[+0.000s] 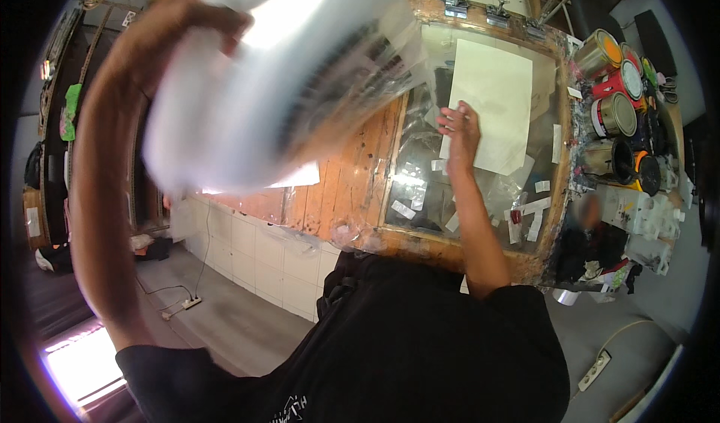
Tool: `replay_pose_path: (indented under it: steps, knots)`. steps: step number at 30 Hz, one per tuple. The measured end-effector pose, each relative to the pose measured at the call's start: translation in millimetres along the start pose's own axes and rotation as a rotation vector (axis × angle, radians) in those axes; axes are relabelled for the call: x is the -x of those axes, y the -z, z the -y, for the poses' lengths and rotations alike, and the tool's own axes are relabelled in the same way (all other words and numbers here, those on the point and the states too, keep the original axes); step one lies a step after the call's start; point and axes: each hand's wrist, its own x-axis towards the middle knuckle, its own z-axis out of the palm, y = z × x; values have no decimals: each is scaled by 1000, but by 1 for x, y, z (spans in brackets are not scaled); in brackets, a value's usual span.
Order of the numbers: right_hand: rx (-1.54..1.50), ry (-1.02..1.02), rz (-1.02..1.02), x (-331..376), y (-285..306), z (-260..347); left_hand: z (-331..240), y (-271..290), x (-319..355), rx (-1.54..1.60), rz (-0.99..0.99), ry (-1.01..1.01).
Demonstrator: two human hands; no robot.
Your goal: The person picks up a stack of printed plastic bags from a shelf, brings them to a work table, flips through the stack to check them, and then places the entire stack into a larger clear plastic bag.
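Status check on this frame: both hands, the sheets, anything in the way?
Left hand raised, gripping blurred clear film sheet. Right hand flat on white paper over glass-topped frame. Paint cans stand apart, right.

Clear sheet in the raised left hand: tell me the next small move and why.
Probably lower the clear sheet onto the glass frame. The left hand holds it high and motion-blurred, while the right hand presses the cream paper flat there.

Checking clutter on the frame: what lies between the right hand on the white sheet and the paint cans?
Head view: from the right hand only the white sheet, glass and the frame's wooden edge lie before the paint cans.
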Motion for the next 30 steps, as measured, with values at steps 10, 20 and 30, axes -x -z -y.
replay_pose_path:
  steps: [10,20,30]
  knots:
    - [-329,-308,387,16,-38,-73,-8,44,-9,-461,-316,-353]
    - [-300,-291,708,33,-47,-92,-69,30,7,-287,-297,-11]
    - [-924,-712,606,82,-88,-70,-69,14,68,11,-280,41]
